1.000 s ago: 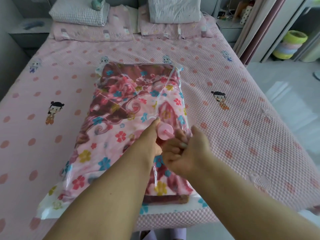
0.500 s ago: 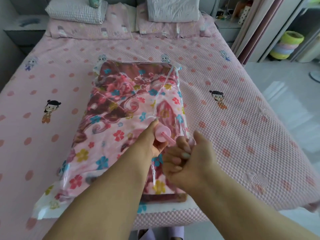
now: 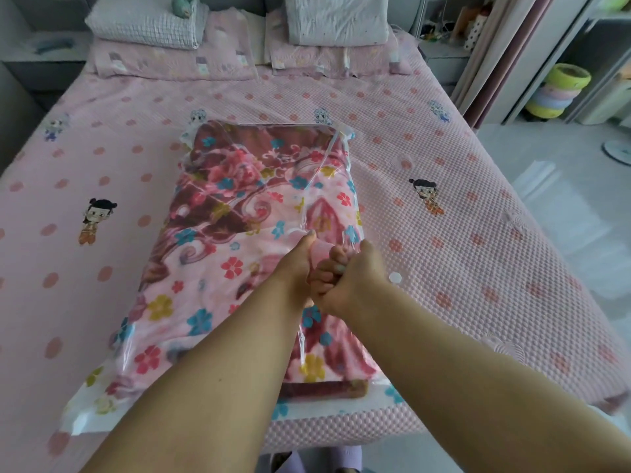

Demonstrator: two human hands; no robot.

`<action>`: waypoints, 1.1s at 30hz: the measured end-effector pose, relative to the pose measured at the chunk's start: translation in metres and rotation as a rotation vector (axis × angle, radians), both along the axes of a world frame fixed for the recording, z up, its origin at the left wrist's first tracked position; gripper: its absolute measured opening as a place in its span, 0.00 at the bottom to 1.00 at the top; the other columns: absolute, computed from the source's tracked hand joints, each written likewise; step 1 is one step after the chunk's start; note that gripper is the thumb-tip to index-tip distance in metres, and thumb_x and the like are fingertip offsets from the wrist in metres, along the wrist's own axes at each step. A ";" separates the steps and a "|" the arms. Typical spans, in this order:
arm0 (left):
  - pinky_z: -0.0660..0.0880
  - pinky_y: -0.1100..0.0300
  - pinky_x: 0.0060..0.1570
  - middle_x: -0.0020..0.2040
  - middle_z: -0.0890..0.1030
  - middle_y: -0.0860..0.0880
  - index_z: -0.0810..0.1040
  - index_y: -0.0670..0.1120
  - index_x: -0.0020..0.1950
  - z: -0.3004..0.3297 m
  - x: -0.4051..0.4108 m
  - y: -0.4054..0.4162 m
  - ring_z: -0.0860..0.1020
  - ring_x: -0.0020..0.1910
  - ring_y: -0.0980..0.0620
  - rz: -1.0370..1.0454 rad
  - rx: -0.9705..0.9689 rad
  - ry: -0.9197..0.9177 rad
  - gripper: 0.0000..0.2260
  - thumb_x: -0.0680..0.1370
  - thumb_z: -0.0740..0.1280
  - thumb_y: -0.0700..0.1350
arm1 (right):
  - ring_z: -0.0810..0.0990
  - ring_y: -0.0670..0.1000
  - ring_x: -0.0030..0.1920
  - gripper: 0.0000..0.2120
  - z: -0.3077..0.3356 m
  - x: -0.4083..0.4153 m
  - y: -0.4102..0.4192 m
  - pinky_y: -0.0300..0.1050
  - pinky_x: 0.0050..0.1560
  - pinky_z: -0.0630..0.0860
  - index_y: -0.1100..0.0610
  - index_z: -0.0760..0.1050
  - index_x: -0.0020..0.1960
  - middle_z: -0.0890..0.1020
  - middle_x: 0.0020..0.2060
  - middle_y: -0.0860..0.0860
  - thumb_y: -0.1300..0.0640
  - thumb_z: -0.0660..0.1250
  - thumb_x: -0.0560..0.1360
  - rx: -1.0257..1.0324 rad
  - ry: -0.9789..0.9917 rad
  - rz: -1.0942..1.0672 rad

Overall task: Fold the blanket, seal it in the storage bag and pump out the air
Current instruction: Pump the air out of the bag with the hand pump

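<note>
Pink pump betw. 2 hands — left hand, right hand fingers curled round it.

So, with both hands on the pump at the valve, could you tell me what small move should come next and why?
Probably draw the pump handle back with the right hand while the left hand steadies it: the storage bag looks puffy and loose around the blanket.
</note>
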State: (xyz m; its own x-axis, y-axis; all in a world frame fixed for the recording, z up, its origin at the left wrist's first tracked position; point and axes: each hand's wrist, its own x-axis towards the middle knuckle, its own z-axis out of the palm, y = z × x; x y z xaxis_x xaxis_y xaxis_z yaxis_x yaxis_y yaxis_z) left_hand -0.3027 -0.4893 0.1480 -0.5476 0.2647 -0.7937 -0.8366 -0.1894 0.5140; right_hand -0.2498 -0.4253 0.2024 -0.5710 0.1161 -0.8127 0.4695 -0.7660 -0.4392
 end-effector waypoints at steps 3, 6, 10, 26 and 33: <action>0.61 0.73 0.14 0.20 0.72 0.51 0.77 0.44 0.30 -0.002 0.000 -0.003 0.68 0.14 0.58 0.011 -0.012 0.001 0.28 0.79 0.57 0.63 | 0.56 0.47 0.21 0.29 -0.001 0.023 0.005 0.33 0.23 0.52 0.54 0.58 0.25 0.57 0.21 0.48 0.37 0.49 0.78 0.132 0.166 0.108; 0.71 0.68 0.20 0.32 0.79 0.48 0.78 0.44 0.49 -0.010 0.000 -0.008 0.77 0.25 0.54 0.163 -0.090 -0.025 0.20 0.75 0.67 0.62 | 0.56 0.46 0.24 0.29 0.020 0.052 0.001 0.35 0.25 0.50 0.54 0.57 0.25 0.57 0.21 0.47 0.36 0.50 0.77 -0.054 0.064 0.086; 0.67 0.70 0.18 0.25 0.76 0.49 0.78 0.42 0.35 -0.003 0.005 -0.005 0.73 0.20 0.56 0.039 -0.015 -0.024 0.26 0.78 0.60 0.63 | 0.56 0.47 0.22 0.31 0.003 0.020 -0.001 0.35 0.25 0.51 0.54 0.58 0.23 0.57 0.20 0.47 0.36 0.49 0.78 -0.043 -0.004 0.002; 0.60 0.69 0.16 0.20 0.72 0.51 0.75 0.45 0.26 -0.002 0.003 -0.002 0.67 0.16 0.58 -0.009 0.065 -0.035 0.30 0.78 0.56 0.64 | 0.55 0.47 0.24 0.28 -0.002 0.024 0.012 0.36 0.26 0.51 0.53 0.58 0.25 0.57 0.22 0.48 0.38 0.49 0.78 0.197 0.182 0.169; 0.66 0.71 0.22 0.26 0.75 0.50 0.79 0.44 0.36 -0.008 -0.007 -0.001 0.72 0.20 0.56 0.102 -0.015 -0.036 0.23 0.76 0.61 0.61 | 0.56 0.47 0.21 0.30 0.012 0.015 0.011 0.34 0.24 0.51 0.54 0.58 0.24 0.57 0.20 0.47 0.35 0.50 0.77 -0.044 0.024 0.057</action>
